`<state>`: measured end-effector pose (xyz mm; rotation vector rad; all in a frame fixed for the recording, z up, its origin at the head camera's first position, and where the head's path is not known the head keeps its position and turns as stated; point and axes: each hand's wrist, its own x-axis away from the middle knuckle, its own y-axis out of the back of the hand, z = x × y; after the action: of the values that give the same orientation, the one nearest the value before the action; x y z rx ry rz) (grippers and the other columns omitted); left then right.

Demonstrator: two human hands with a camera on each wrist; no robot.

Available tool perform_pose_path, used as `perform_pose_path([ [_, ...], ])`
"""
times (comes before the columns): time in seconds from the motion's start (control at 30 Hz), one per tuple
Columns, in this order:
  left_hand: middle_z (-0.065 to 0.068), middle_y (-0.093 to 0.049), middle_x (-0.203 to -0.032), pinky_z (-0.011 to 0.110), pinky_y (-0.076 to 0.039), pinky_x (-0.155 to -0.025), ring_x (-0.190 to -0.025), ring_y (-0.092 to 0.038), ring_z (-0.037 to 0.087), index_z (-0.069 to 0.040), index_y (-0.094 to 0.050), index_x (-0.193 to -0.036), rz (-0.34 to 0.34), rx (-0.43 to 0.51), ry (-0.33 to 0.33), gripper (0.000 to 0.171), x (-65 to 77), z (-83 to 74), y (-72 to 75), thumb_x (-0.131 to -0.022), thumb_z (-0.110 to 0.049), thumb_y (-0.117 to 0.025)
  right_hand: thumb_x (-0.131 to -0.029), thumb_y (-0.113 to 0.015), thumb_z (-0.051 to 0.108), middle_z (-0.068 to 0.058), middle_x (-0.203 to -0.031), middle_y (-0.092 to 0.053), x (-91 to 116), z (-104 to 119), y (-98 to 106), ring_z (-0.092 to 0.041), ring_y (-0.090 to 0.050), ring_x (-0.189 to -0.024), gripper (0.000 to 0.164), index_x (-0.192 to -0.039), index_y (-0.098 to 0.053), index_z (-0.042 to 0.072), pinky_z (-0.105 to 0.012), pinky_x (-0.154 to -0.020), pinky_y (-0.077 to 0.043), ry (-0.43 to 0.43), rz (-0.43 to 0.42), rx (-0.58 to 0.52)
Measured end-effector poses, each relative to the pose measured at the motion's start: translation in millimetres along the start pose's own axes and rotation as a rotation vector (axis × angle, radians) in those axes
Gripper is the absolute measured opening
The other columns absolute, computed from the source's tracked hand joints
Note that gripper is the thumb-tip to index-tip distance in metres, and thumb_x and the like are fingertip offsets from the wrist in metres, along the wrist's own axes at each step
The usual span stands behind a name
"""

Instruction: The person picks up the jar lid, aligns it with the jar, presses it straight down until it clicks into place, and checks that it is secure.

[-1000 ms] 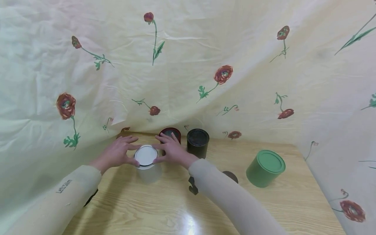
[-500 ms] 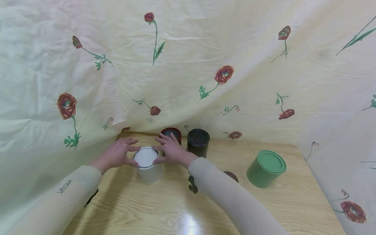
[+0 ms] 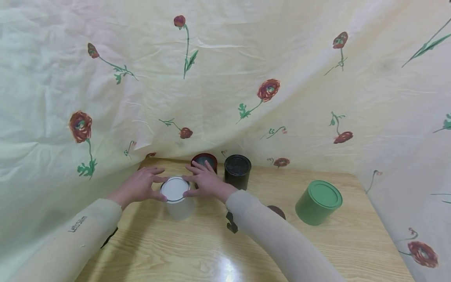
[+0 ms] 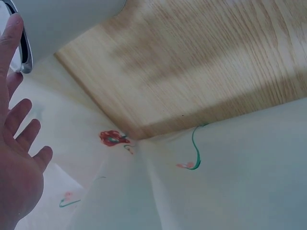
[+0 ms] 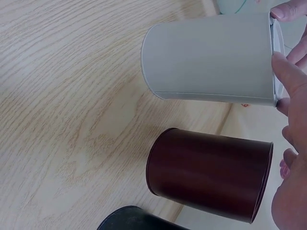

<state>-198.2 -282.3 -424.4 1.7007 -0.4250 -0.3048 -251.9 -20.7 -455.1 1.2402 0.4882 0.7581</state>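
A white can stands upright on the wooden table, with a white lid on its top. My left hand holds the lid's left edge between thumb and index finger, the other fingers spread away. From the other side, my right hand grips the right edge in the same way. The right wrist view shows a thin dark gap under part of the lid's edge. In the left wrist view the index finger lies along the rim.
Behind the right hand stands a dark red can, with a black can beside it. A green can is farther right. The right sleeve partly hides a dark brown round thing. Flowered cloth hangs behind the table.
The lid has sunk slightly onto the can between one second ago and now, narrowing the dark gap at its front. Both hands have hardly moved.
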Motion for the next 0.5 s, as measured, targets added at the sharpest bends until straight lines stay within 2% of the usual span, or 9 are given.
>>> perform_pose_path([
  [0.23, 0.028, -0.054, -0.155, 0.07, -0.041, -0.115, -0.143, -0.049, 0.054, -0.01, -0.073, -0.139, 0.008, 0.0, 0.02, 0.078, 2.1, 1.8, -1.6, -0.08, -0.058, -0.089, -0.1, -0.066, 0.061, 0.0, -0.177, -0.025, 0.0, 0.0, -1.8, -0.023, -0.008, -0.167, 0.071, -0.161, -0.051, 0.026, -0.057, -0.132, 0.002, 0.012, -0.001, 0.017],
  [0.5, 0.028, -0.054, -0.155, 0.071, -0.04, -0.115, -0.143, -0.049, 0.055, -0.01, -0.07, -0.143, -0.005, 0.007, 0.028, 0.083, 4.0, -0.5, -3.9, -0.081, -0.062, -0.086, -0.101, -0.065, 0.061, -0.001, -0.177, -0.027, -0.2, 0.6, -2.1, -0.024, -0.009, -0.166, 0.071, -0.163, -0.048, 0.03, -0.058, -0.133, 0.001, 0.03, -0.029, 0.029],
])
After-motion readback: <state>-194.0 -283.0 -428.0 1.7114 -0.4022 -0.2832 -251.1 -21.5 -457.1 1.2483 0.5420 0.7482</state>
